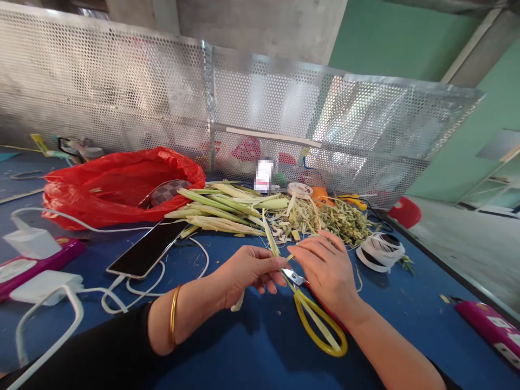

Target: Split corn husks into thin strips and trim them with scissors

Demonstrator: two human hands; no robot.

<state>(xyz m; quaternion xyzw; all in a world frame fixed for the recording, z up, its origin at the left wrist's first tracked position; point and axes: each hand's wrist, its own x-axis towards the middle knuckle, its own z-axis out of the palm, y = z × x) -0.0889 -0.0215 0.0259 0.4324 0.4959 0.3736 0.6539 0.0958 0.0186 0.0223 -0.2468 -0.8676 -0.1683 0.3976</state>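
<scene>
My left hand (255, 273) pinches a pale green leafy stalk (269, 234) between thumb and fingers. Its upper end sticks up past the fingertips, and a pale strip hangs below the hand. Close by on the right, my right hand (325, 268) curls over a pair of scissors (320, 325) with one yellow and one red handle. The red handle runs under the palm and is mostly hidden. The scissors' short metal blades lie beside my left fingertips, close to the stalk. Beyond both hands lies a pile of long pale green stalks (227, 208).
Dry trimmings (300, 214) and small greenish clippings (345, 222) are heaped behind my right hand. A white roll (379, 252) sits to the right. On the left are a red plastic bag (101, 189), a phone (148, 249) and white cables. Perforated metal mesh (264, 103) borders the blue table.
</scene>
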